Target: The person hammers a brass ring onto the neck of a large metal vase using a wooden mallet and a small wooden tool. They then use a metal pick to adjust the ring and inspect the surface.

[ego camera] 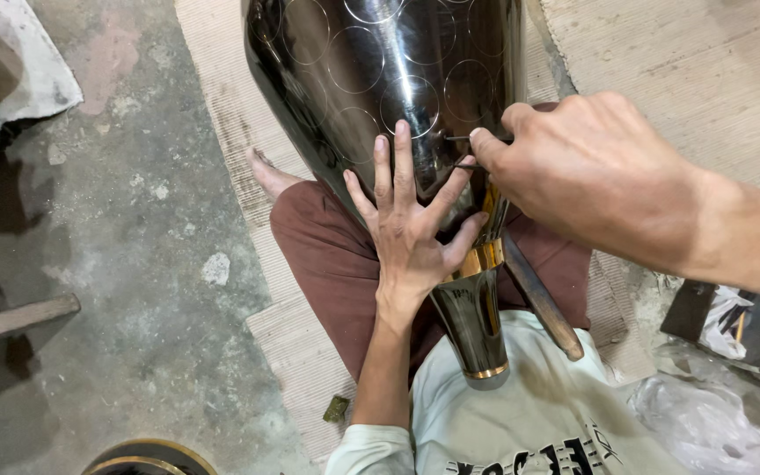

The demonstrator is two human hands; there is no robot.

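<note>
up close, glossy dark metal vase (pixel 380 79), thin tool (pixel 461 138)

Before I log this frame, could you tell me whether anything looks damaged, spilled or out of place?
Nothing stands out. The dark metal vessel looks glossy and undented; the left hand lies flat on it and the right hand pinches a thin tool. Scraps litter the rough floor.

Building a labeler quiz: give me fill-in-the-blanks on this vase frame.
1. The left hand lies flat with ____ fingers on the dark metal vase.
2. The right hand pinches a thin ____ tool against the vase.
3. The vase surface bears scribed ____.

Missing: spread; metal; circles
</note>
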